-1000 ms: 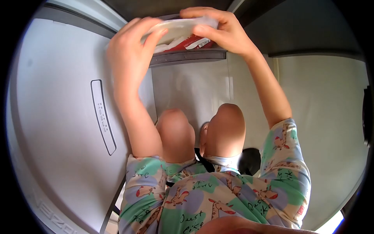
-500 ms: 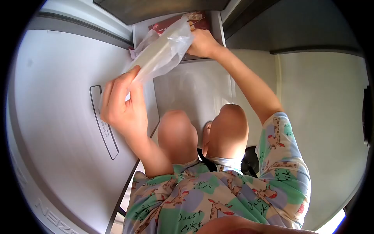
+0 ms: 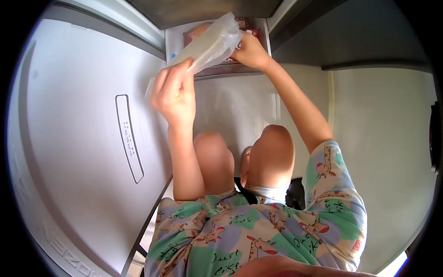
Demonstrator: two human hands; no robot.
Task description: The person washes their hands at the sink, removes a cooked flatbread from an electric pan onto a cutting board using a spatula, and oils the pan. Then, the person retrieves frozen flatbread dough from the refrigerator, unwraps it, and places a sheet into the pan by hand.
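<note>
Presently, head view: left hand (image 3: 175, 94) is pinching the near edge of a translucent plastic bag (image 3: 207, 46) between its fingers, over an open drawer (image 3: 217, 71). Right hand (image 3: 252, 52) is reaching beside the far end; bag is hiding its fingers, grip undeterminable. Risk: narrow edge hold may be inviting slippage; loose film may be snagging the drawer.

Pale, flat package (image 3: 207, 48) in crinkled translucent plastic, aslant over the drawer (image 3: 171, 40), right end uppermost in view.

Crinkled, translucent plastic bag (image 3: 211, 45); smooth, plastic-looking side panel (image 3: 74, 120); glossy lower panel (image 3: 233, 101); matt cloth shirt (image 3: 272, 237).
</note>
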